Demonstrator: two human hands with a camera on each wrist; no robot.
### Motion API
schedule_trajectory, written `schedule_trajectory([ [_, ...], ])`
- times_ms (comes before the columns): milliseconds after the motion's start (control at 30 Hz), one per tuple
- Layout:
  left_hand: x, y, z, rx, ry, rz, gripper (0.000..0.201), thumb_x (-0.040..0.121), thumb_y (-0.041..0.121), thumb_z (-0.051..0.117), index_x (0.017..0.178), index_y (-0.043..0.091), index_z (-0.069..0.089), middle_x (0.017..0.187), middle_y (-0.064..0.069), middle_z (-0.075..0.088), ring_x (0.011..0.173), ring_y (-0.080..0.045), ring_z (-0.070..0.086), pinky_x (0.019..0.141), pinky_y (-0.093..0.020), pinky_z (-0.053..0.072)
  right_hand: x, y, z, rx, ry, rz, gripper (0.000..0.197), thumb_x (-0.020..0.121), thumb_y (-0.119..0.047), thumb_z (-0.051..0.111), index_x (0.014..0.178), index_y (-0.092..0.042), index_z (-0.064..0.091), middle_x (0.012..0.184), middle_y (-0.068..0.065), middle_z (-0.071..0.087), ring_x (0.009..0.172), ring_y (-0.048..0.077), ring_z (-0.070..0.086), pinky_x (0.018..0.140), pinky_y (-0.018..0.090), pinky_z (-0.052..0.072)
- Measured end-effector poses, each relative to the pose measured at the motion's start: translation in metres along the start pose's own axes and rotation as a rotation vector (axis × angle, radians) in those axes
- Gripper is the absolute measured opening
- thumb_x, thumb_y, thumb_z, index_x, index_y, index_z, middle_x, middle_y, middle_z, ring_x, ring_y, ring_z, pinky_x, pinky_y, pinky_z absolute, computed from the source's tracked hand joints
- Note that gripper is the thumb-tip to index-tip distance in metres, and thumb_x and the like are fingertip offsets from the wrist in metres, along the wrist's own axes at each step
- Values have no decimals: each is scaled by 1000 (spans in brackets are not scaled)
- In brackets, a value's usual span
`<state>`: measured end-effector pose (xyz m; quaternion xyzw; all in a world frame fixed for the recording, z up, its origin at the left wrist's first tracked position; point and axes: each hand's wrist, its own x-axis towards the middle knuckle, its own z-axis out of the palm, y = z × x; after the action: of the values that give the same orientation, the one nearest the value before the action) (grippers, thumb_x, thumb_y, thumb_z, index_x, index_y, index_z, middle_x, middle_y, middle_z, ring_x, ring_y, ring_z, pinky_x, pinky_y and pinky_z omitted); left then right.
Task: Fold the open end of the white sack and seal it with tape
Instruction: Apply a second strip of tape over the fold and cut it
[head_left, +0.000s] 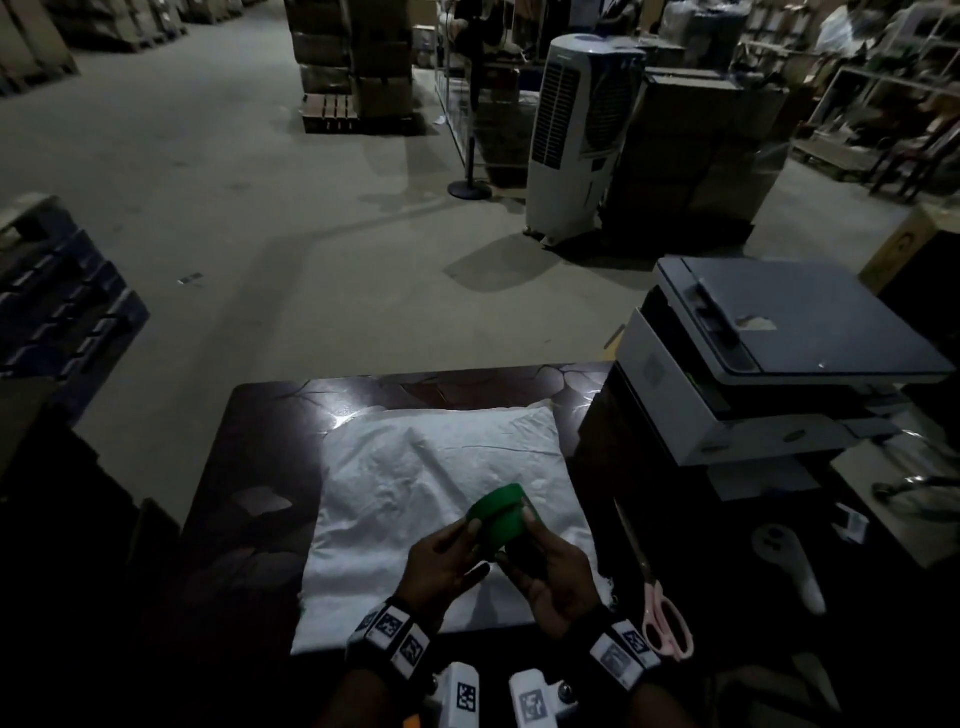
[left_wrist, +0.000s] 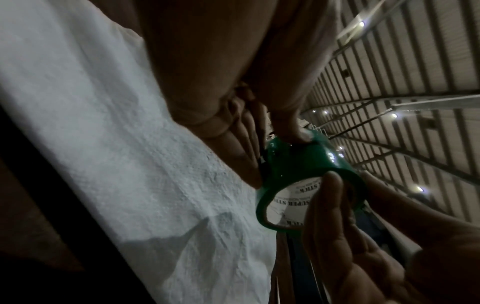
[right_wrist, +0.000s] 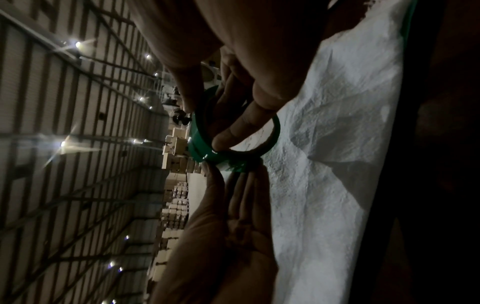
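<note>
A white sack (head_left: 441, 483) lies flat on the dark table (head_left: 249, 467), its near end by my wrists, with creases across it. Both hands hold a green tape roll (head_left: 501, 514) a little above the sack's near half. My left hand (head_left: 470, 540) pinches the roll's outer face between thumb and fingers (left_wrist: 244, 148). My right hand (head_left: 524, 535) has fingers (right_wrist: 241, 127) hooked through the roll's white printed core (left_wrist: 288, 203). In the wrist views the tape roll (right_wrist: 200, 144) hangs over the white sack (left_wrist: 116, 144). No loose tape end shows.
Pink-handled scissors (head_left: 667, 623) lie on the table right of the sack. A grey printer (head_left: 769, 364) stands at the right, with a white handheld device (head_left: 789, 561) in front of it. An air cooler (head_left: 576, 135) and stacked cartons stand on the warehouse floor beyond.
</note>
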<state>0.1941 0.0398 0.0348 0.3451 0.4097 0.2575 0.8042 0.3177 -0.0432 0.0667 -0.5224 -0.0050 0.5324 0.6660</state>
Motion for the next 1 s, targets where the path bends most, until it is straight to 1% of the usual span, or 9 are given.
schedule_trajectory([
  [100, 2, -2, -6, -29, 82, 10, 28, 81, 12, 70, 105, -1, 68, 96, -23, 71, 93, -33, 69, 81, -41, 56, 2, 3, -1, -37, 17, -29, 31, 86, -26, 69, 107, -3, 70, 106, 20, 71, 101, 31, 68, 85, 39, 56],
  [167, 2, -1, -8, -22, 97, 6, 25, 81, 12, 70, 103, -1, 69, 95, -23, 72, 91, -33, 69, 73, -37, 57, 2, 5, -1, -46, 28, -36, 32, 87, -24, 69, 108, 0, 68, 104, 21, 71, 100, 32, 69, 90, 42, 55],
  [267, 5, 1, -9, -25, 119, -5, 24, 80, 12, 72, 100, 0, 71, 93, -23, 72, 89, -32, 70, 68, -34, 56, 2, 5, 0, -56, 17, -41, 34, 87, -23, 68, 109, 3, 66, 102, 22, 72, 98, 33, 69, 91, 44, 54],
  [433, 13, -2, -17, -77, 157, -23, 24, 77, 6, 73, 99, -3, 70, 92, -27, 70, 78, -30, 68, 65, -31, 56, 2, 2, 3, -28, -11, -14, 36, 86, -22, 69, 109, 6, 65, 104, 25, 70, 102, 36, 67, 93, 45, 53],
  [667, 17, -3, -25, -88, 171, -18, 18, 78, 1, 70, 95, -6, 69, 85, -27, 71, 78, -33, 68, 66, -33, 58, -2, 6, 2, -39, -70, 21, 37, 85, -22, 69, 112, 4, 64, 108, 22, 70, 102, 31, 68, 93, 44, 53],
  [800, 18, -3, -25, -22, 160, 25, 16, 83, 3, 67, 94, -8, 69, 90, -29, 69, 79, -32, 67, 69, -33, 58, -1, 10, -1, -122, -110, 31, 33, 86, -19, 69, 111, 2, 66, 108, 21, 70, 102, 30, 68, 88, 43, 54],
  [900, 17, 1, -29, 40, 145, 78, 19, 85, 6, 66, 96, -10, 68, 91, -30, 69, 75, -27, 67, 61, -29, 56, 4, 14, -10, -271, -69, -57, 43, 71, -27, 81, 107, -7, 69, 101, 18, 71, 95, 27, 69, 85, 47, 56],
  [967, 16, 5, -34, 70, 135, 125, 20, 86, 4, 64, 98, -11, 66, 90, -28, 68, 72, -24, 68, 58, -25, 55, 7, 7, -12, -191, -116, 41, 55, 64, -27, 87, 115, -27, 67, 97, 6, 68, 87, 12, 69, 78, 38, 59],
  [1000, 15, 8, -35, 82, 133, 143, 19, 86, 3, 63, 97, -12, 66, 88, -27, 68, 70, -22, 68, 57, -24, 54, 10, 7, -15, -195, -123, 37, 58, 61, -27, 89, 115, -30, 67, 94, 5, 67, 82, 9, 69, 72, 34, 60],
])
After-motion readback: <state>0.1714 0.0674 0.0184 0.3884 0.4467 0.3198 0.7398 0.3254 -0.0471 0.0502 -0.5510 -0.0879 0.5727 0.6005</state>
